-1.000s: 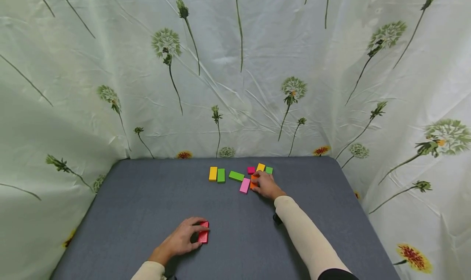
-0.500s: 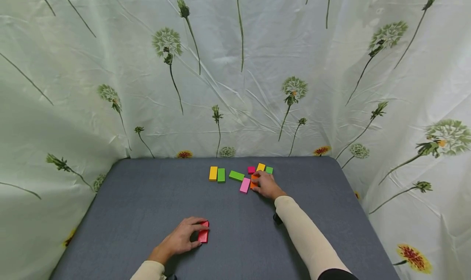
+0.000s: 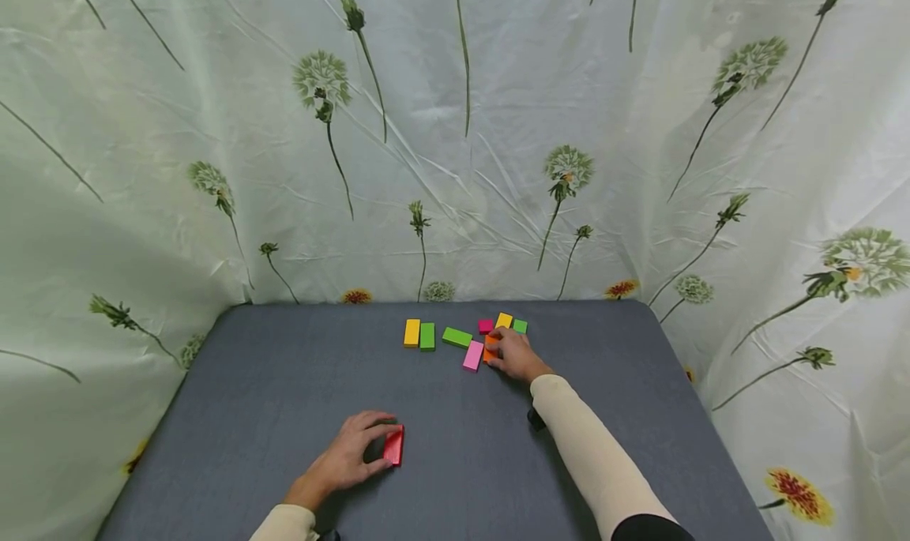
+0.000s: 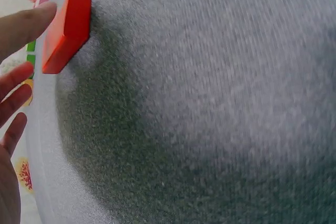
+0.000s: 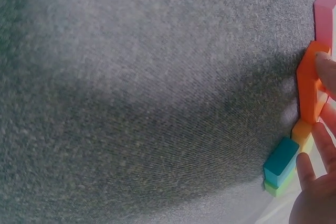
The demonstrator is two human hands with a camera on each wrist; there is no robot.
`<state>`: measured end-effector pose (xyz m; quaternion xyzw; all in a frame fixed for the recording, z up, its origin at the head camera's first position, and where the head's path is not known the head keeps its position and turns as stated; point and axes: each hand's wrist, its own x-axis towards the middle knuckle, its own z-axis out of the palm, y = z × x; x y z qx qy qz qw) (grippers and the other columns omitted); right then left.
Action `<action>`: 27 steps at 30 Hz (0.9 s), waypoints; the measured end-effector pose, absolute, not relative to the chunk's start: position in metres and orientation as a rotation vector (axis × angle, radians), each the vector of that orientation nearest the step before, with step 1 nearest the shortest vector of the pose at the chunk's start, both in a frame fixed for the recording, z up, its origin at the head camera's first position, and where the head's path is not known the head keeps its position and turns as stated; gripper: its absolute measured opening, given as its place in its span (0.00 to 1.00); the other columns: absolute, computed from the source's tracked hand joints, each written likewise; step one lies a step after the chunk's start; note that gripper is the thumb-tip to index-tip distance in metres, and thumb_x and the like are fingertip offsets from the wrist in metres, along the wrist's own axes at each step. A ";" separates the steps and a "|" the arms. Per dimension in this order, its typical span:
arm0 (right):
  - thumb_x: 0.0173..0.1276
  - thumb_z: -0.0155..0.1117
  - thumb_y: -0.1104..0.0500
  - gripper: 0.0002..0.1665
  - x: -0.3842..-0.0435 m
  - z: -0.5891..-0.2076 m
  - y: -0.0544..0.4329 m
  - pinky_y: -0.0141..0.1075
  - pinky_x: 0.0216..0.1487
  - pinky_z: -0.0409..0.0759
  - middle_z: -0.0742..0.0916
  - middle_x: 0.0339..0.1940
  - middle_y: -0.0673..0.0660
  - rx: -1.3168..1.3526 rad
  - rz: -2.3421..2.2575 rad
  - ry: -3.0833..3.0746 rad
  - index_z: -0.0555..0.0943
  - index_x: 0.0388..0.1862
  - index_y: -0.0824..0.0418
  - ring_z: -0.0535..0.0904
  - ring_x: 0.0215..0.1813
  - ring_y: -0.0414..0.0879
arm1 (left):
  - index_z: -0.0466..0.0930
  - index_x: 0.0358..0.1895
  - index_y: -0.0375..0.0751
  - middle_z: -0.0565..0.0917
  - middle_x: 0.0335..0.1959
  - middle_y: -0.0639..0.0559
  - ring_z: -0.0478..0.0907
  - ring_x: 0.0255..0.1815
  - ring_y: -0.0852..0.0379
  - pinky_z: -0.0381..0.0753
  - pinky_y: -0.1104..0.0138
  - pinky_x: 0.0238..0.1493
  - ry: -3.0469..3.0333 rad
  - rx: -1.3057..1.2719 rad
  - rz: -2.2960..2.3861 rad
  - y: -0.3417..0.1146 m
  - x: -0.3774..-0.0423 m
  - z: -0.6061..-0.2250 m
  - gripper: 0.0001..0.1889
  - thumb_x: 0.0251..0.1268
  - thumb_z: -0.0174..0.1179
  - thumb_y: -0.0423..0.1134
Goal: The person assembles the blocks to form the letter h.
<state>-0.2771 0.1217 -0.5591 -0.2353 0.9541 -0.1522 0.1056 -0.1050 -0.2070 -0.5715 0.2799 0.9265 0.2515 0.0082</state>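
In the head view a red block (image 3: pixel 394 445) lies on the grey table, beside my left hand (image 3: pixel 348 456). The left wrist view shows that hand's thumb (image 4: pixel 32 27) at one end of the red block (image 4: pixel 68 34), its fingers spread and apart from the block. Farther off, my right hand (image 3: pixel 517 355) pinches an orange block (image 3: pixel 490 350) lengthwise between thumb and fingers. A pink block (image 3: pixel 472 356) is just left of it. Behind that hand are a yellow block (image 3: pixel 504 321), a magenta block (image 3: pixel 486 326) and a green block (image 3: pixel 520 327), partly covered.
To the left in the back row lie another yellow block (image 3: pixel 411 333), an upright-lying green block (image 3: pixel 427 336) and a slanted green block (image 3: pixel 457 336). A teal block (image 5: pixel 281 158) shows only in the right wrist view. A flowered curtain (image 3: pixel 455 170) surrounds the table (image 3: pixel 284 415).
My left hand's fingers have loosened and shifted slightly away from the red block, which stays on the table. The right hand keeps its place on the orange block.
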 end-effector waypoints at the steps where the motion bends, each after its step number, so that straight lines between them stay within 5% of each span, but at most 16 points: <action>1: 0.64 0.68 0.55 0.20 -0.278 -0.559 0.122 0.53 0.62 0.63 0.76 0.61 0.60 -0.693 -0.451 2.809 0.83 0.53 0.63 0.68 0.65 0.56 | 0.81 0.54 0.44 0.78 0.54 0.50 0.73 0.56 0.49 0.69 0.45 0.55 2.931 0.878 0.789 -0.207 -0.105 -0.572 0.25 0.48 0.74 0.41; 14: 0.64 0.69 0.56 0.21 -0.279 -0.559 0.123 0.55 0.66 0.62 0.75 0.63 0.62 -0.734 -0.449 2.798 0.83 0.54 0.63 0.67 0.66 0.58 | 0.83 0.41 0.39 0.80 0.41 0.53 0.76 0.44 0.54 0.76 0.57 0.46 2.983 0.918 0.785 -0.195 -0.104 -0.574 0.13 0.52 0.72 0.36; 27: 0.62 0.71 0.57 0.23 -0.281 -0.553 0.124 0.54 0.68 0.61 0.76 0.63 0.62 -0.724 -0.460 2.774 0.82 0.55 0.63 0.66 0.67 0.59 | 0.84 0.37 0.36 0.79 0.39 0.51 0.77 0.41 0.52 0.78 0.59 0.44 2.986 0.944 0.763 -0.196 -0.109 -0.573 0.14 0.47 0.74 0.36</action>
